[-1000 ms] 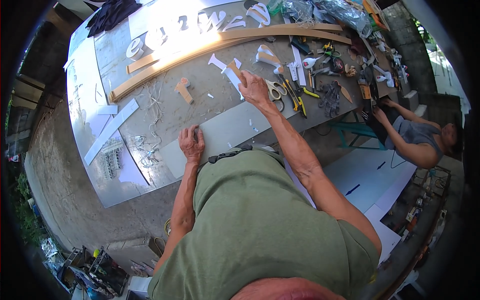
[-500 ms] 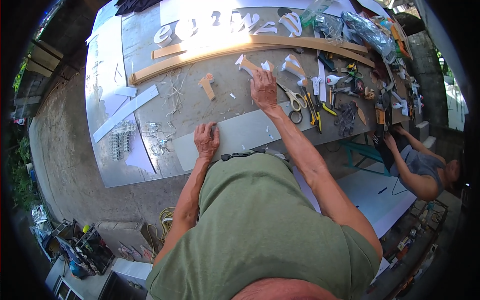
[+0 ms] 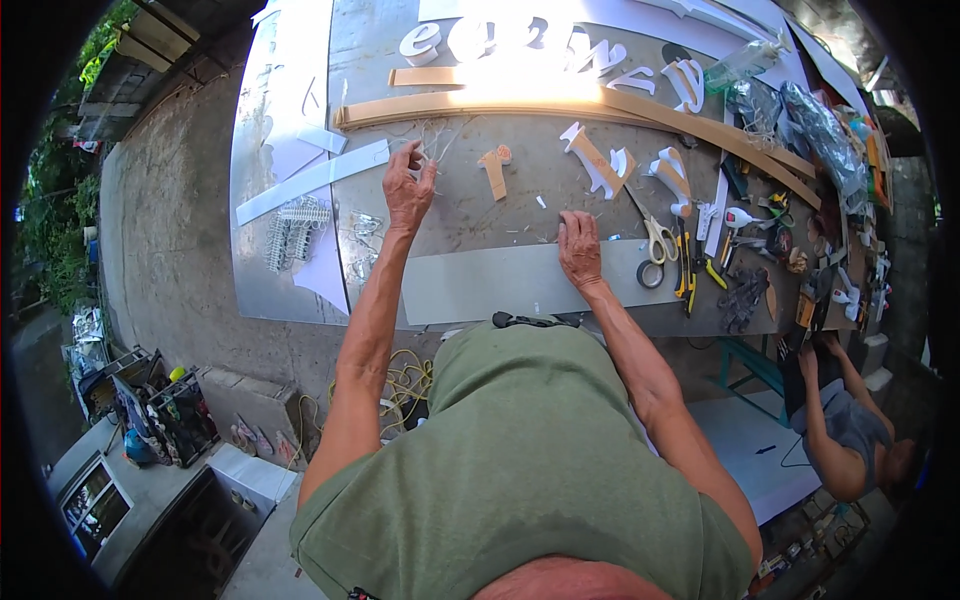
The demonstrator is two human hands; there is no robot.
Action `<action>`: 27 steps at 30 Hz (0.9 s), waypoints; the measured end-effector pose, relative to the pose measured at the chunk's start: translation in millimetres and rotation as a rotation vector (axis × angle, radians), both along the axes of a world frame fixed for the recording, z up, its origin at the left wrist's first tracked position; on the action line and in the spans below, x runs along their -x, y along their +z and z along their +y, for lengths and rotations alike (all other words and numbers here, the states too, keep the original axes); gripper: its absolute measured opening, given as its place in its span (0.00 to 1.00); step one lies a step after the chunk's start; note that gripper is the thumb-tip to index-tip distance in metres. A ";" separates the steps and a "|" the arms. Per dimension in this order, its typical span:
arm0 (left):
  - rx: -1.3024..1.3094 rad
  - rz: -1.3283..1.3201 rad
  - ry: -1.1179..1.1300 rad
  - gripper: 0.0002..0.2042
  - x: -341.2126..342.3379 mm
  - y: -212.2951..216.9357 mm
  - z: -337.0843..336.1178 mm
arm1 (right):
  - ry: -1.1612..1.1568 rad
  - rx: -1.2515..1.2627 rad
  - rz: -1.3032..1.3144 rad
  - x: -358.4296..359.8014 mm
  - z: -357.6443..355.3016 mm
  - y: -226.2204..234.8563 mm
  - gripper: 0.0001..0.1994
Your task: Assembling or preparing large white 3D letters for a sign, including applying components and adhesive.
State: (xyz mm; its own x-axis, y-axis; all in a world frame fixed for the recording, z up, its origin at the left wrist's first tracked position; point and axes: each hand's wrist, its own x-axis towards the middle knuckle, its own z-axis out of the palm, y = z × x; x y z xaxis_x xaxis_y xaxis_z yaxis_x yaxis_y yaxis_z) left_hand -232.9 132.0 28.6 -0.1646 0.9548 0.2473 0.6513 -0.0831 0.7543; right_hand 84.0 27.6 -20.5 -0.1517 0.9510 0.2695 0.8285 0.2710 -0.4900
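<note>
My left hand (image 3: 408, 190) reaches over the table at a tangle of thin white strands (image 3: 436, 140). Its fingers are curved, the thumb stands apart from them, and no firm hold shows. My right hand (image 3: 580, 250) lies with fingers stretched out at the far edge of a long grey sheet (image 3: 500, 281). Between the hands is a small tan-and-white cut-out letter (image 3: 494, 175). Beyond the right hand sit a larger tan-faced letter with white sides (image 3: 592, 160) and another such letter (image 3: 671, 180). Scissors (image 3: 655, 235) lie right of the hand, beside a dark tape roll (image 3: 650, 273).
Long tan strips (image 3: 480, 104) cross the table's far part, with white letters (image 3: 420, 42) behind. Cutters (image 3: 686, 270), a dark glove (image 3: 742, 298) and clear plastic (image 3: 825, 125) crowd the right. Wire coils (image 3: 297, 232) lie left. Another person (image 3: 845, 430) works at lower right.
My left hand has gone from the grey sheet out to the white strands. My right hand has let go of the larger letter and drawn back to the sheet. The view has shifted left.
</note>
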 end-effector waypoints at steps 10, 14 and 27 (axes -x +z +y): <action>0.235 0.361 0.023 0.51 36.1 2.6 206.1 | -0.011 0.019 -0.001 -0.9 -1.0 -4.5 0.14; 0.331 0.407 0.009 0.58 37.4 -12.8 253.0 | -0.006 0.058 -0.003 -1.1 2.4 -4.2 0.15; 0.206 0.255 0.088 0.47 20.3 -23.9 260.1 | 0.004 0.037 0.013 -3.6 -2.3 1.3 0.18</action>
State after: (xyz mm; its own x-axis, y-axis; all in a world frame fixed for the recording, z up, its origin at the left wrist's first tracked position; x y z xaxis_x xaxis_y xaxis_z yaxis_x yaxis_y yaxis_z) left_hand -253.2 392.1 4.7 -0.2068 0.9738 0.0940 0.8188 0.1197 0.5615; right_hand 87.6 25.4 -19.2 -0.1519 0.9597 0.2365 0.8213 0.2557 -0.5100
